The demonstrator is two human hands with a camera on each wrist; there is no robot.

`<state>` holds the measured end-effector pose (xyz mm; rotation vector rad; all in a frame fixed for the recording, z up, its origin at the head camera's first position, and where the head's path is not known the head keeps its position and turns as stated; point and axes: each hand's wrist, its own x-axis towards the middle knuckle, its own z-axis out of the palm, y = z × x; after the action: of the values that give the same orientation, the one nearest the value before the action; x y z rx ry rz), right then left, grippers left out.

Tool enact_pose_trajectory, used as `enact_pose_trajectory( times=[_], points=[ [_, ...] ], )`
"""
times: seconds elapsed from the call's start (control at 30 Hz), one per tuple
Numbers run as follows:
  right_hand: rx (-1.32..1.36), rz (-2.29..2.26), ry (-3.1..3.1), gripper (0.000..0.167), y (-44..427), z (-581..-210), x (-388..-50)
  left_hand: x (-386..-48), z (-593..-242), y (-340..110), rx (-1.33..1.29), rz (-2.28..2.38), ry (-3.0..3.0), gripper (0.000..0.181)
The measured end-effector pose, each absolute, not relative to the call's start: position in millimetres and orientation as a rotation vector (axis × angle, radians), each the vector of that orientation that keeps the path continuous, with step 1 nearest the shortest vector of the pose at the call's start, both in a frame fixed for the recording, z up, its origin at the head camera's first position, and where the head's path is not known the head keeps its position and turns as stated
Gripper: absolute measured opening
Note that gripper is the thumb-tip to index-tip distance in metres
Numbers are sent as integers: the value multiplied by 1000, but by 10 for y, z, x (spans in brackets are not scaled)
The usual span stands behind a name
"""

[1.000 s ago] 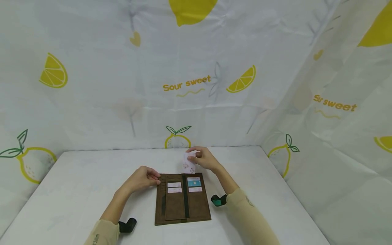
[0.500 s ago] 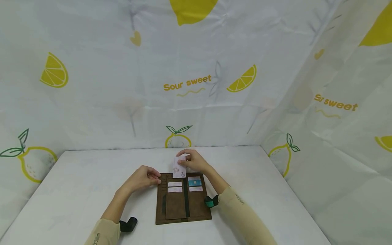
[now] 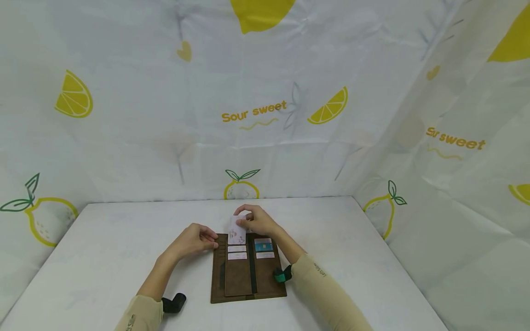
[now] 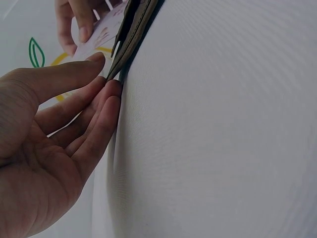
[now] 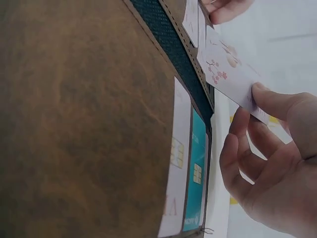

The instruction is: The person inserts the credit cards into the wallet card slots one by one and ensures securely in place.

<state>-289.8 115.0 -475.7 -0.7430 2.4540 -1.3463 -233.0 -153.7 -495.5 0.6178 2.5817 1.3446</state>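
Observation:
An open brown wallet (image 3: 238,279) lies on the white table, cards showing in slots on both halves. My right hand (image 3: 258,220) pinches a pale card with a flower print (image 3: 237,231) between thumb and fingers. In the right wrist view that card (image 5: 228,67) is tilted, its lower edge at the upper slots of the wallet's left half; whether it has entered a slot I cannot tell. My left hand (image 3: 194,240) holds the wallet's upper left corner, thumb above and fingertips below, as the left wrist view shows at the wallet edge (image 4: 130,42).
A blue chip card (image 3: 263,247) and white cards (image 5: 173,163) sit in the right half's slots. Two white cards (image 3: 237,252) show in the left half. Lemon-printed cloth (image 3: 165,115) hangs behind the table (image 3: 352,257). Black straps (image 3: 175,303) are on the wrists.
My right hand has moved left and down with the card, from above the wallet's right half to the left half's upper slots. My left hand has stayed at the corner.

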Motion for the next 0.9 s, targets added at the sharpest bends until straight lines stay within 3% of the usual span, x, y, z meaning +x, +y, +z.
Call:
enact_pose_trajectory(
  times=[0.9],
  points=[
    [-755,-1263,2565,23,1110,-4814,-2898,-2323,-4953,-1526,592,1352,2588,21]
  ],
)
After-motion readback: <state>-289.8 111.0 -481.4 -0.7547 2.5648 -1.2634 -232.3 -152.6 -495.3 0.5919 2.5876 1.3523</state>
